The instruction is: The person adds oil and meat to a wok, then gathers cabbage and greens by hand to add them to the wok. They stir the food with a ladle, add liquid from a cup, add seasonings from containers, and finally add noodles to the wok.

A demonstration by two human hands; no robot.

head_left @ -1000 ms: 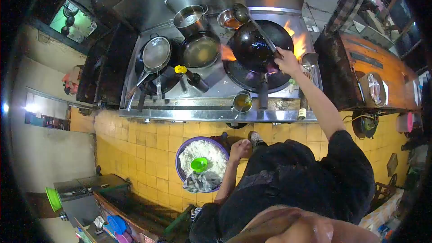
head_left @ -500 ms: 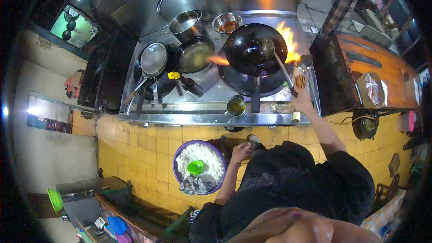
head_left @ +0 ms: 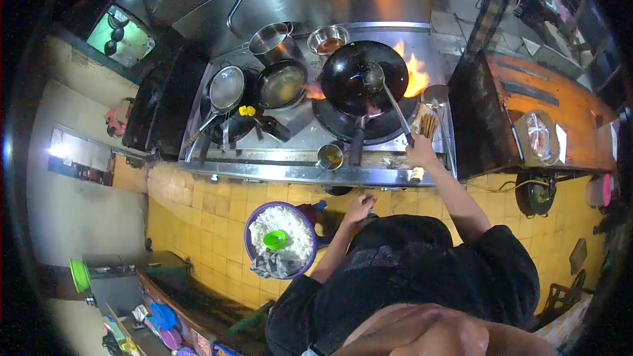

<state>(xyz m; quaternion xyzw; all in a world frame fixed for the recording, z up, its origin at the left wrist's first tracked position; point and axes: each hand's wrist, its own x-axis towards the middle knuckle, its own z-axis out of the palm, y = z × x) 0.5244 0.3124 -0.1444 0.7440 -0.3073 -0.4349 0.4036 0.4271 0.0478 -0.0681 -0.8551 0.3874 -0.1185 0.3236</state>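
Note:
My right hand (head_left: 422, 151) is closed around the handle of a long ladle (head_left: 397, 109). The ladle's round bowl rests against the inside of a black wok (head_left: 339, 69), which sits tilted over a larger black pan (head_left: 323, 122) on the stove. Flames (head_left: 415, 76) rise at the wok's right side. The wok's handle (head_left: 357, 145) points toward me, with neither hand on it. Low in front of the stove, near my body, my left hand (head_left: 361, 207) is curled with nothing visible in it. Beside it stands a purple tub (head_left: 248, 240) of white rice (head_left: 290, 221) with a green scoop (head_left: 275, 240).
Left of the wok are a pan of liquid (head_left: 282, 84), a tall pot (head_left: 271, 45), a strainer (head_left: 227, 87) and a dark bottle (head_left: 273, 128). A metal bowl (head_left: 328, 39) stands behind. A small cup (head_left: 330, 156) sits at the front edge, and a bundle of sticks (head_left: 428, 125) at right.
My right hand has drawn the ladle slightly left and toward me within the wok. My left hand has moved forward, nearer the stove's front. The flames look smaller, and the view has shifted a little.

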